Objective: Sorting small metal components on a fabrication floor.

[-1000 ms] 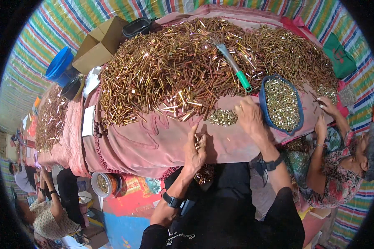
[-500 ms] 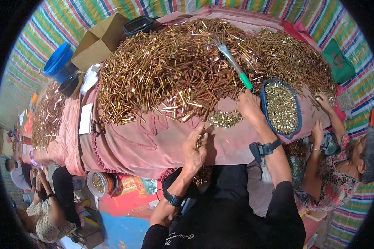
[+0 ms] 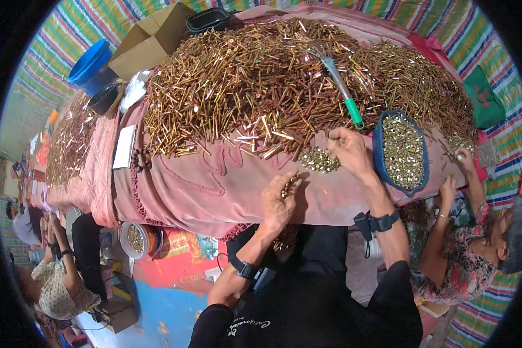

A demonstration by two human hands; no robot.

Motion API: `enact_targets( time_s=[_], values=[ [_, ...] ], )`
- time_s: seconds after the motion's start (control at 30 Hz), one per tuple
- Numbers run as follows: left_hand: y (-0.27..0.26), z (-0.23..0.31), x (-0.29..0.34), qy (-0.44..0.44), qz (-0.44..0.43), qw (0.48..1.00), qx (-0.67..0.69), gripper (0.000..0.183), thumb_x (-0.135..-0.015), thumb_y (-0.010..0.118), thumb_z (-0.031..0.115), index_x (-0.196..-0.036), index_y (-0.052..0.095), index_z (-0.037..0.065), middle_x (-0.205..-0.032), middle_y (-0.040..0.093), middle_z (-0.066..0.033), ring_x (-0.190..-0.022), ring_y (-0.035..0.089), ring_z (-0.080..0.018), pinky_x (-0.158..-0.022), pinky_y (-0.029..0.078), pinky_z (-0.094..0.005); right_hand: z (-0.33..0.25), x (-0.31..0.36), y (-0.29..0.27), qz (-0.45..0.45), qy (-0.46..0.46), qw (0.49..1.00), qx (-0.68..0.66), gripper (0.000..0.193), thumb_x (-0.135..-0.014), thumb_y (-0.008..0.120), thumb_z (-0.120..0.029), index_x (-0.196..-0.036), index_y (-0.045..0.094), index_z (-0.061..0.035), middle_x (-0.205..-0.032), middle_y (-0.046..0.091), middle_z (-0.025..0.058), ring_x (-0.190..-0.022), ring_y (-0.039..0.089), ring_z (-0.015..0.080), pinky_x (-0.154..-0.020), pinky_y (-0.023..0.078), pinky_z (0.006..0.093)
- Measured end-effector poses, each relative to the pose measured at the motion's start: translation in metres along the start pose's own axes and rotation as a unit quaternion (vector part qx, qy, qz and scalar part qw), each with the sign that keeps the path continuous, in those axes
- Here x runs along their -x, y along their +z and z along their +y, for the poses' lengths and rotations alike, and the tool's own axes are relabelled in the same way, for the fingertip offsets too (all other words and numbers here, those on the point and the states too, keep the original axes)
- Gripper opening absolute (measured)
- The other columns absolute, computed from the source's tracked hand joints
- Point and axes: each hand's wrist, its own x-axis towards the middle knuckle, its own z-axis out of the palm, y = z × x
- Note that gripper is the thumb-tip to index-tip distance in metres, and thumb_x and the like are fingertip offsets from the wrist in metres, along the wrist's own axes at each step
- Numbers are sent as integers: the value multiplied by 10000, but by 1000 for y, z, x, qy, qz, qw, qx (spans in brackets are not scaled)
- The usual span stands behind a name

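Note:
My left hand (image 3: 279,200) is closed with its palm turned up, just above the front of the pink cloth (image 3: 238,203). Small gold-coloured metal pieces (image 3: 288,188) show between its curled fingers. My right hand (image 3: 351,152) has bent fingers over a little heap of similar small pieces (image 3: 321,161); whatever it pinches is too small to make out. Right of it stands a blue basin (image 3: 378,145) full of such pieces. A large pile of thin copper- and gold-coloured metal rods (image 3: 238,93) covers the far part of the table. On the pile lies a green-handled metal tool (image 3: 343,87).
At the far left are a cardboard box (image 3: 151,49), a blue bucket (image 3: 91,66) and black trays. A white pad (image 3: 124,147) lies on the cloth. Another person's hands (image 3: 448,191) work close by at the right. A tub of small pieces (image 3: 134,240) stands below the table's left part.
My right hand has shifted left, away from the tool's handle, and its fingers are now bent above the little heap. My left hand stays closed on its metal pieces. The view has shifted slightly.

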Motion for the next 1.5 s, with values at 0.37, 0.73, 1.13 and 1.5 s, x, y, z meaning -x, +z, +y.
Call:
enact_targets(
  time_s=[0.37, 0.73, 1.13, 1.5],
  values=[
    [0, 4, -1, -1, 2, 1000, 2, 183, -870, 677, 10, -1052, 704, 13, -832, 685, -149, -738, 673, -289, -664, 529, -358, -35, 47, 47, -27, -32, 973, -228, 548, -962, 617, -29, -1450, 374, 22, -922, 665, 114, -827, 678, 174, -718, 581, 290],
    [-1, 1, -2, 0, -13, 1000, 1, 244, -821, 597, -26, -1038, 690, 33, -731, 582, -132, -643, 591, -260, -598, 466, -351, -49, 60, 78, 33, -256, 961, 100, 425, -881, 672, 13, -1290, 592, -72, -954, 685, 118, -812, 672, 191, -718, 551, 319],
    [1, 4, -2, -4, -19, 1000, -9, 207, -846, 671, 30, -1050, 703, 47, -727, 584, -133, -656, 598, -285, -601, 463, -359, -33, 62, 81, 78, -108, 990, -35, 323, -926, 666, -54, -1245, 615, -49, -850, 673, 66, -756, 643, 118, -666, 535, 278],
    [-1, 2, -3, 18, -29, 999, -34, 194, -842, 647, 40, -1029, 697, 43, -727, 586, -139, -633, 589, -280, -573, 445, -366, -27, 58, 84, 83, -103, 983, -129, 302, -927, 679, -76, -1222, 627, -38, -866, 686, 79, -738, 640, 110, -648, 526, 271]
  ],
)
